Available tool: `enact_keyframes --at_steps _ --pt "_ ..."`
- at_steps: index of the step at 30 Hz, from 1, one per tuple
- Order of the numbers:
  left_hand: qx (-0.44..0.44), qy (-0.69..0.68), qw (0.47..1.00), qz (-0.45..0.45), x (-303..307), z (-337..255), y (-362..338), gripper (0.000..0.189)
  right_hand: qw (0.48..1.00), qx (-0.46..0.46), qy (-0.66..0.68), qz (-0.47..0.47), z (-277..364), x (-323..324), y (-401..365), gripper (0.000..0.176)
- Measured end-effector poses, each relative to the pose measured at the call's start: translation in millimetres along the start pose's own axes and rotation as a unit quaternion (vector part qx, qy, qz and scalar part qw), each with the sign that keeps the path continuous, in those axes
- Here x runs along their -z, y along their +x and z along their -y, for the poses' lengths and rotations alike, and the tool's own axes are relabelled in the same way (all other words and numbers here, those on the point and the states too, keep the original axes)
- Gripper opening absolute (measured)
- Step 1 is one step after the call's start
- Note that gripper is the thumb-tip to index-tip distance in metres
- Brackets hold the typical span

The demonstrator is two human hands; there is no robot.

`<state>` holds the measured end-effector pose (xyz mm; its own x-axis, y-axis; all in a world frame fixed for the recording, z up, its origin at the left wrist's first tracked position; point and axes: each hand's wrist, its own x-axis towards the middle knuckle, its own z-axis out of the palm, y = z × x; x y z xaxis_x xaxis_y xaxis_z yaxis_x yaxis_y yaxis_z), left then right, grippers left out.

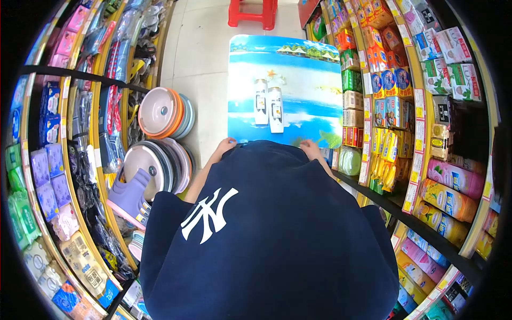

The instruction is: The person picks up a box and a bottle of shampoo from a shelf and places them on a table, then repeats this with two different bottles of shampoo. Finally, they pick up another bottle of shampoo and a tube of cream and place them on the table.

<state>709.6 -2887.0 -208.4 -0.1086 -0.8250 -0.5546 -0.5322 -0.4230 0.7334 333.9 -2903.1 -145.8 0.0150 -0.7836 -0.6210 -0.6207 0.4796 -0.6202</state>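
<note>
At the near edge of the beach-print table (312,80), your hands sit one to each corner: left hand (226,144) at the near-left, right hand (309,147) at the near-right. The table stretches straight away from your fingers, long axis running toward the red stool (253,13) past its far edge. Neither hand is nearer; both meet the edge about level. Fingers of both look curled onto the rim, but you cannot tell whether they clamp it or only rest there. Your dark shirt (266,234) covers the wrists and the edge between them. Two white bottles (268,106) sit side by side at the table's middle, slightly left; standing or lying flat is hard to make out. The table's legs are hidden. Stocked shelves (384,106) run along the table's right side.
</note>
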Motion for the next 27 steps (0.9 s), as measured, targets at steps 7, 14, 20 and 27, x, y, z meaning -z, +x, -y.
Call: enact_keyframes --at_steps 7,14,20,27 --pt "0.063 -0.05 0.997 -0.007 9.9 10.0 -39.8 0.037 0.999 -0.003 -0.034 0.006 -103.4 -1.1 -9.5 0.032" --pt "0.102 -0.128 0.986 0.004 7.7 9.6 -26.5 0.034 1.0 -0.024 0.018 -0.005 -40.4 0.0 -12.0 0.031" --pt "0.06 -0.035 0.997 0.035 -2.5 -8.9 -6.6 0.033 0.999 0.02 0.02 0.03 2.2 -6.5 1.3 0.029" --pt "0.061 -0.06 0.996 0.011 -9.5 16.6 -7.6 0.033 0.998 0.036 -0.018 0.042 -17.1 -11.2 8.3 0.03"
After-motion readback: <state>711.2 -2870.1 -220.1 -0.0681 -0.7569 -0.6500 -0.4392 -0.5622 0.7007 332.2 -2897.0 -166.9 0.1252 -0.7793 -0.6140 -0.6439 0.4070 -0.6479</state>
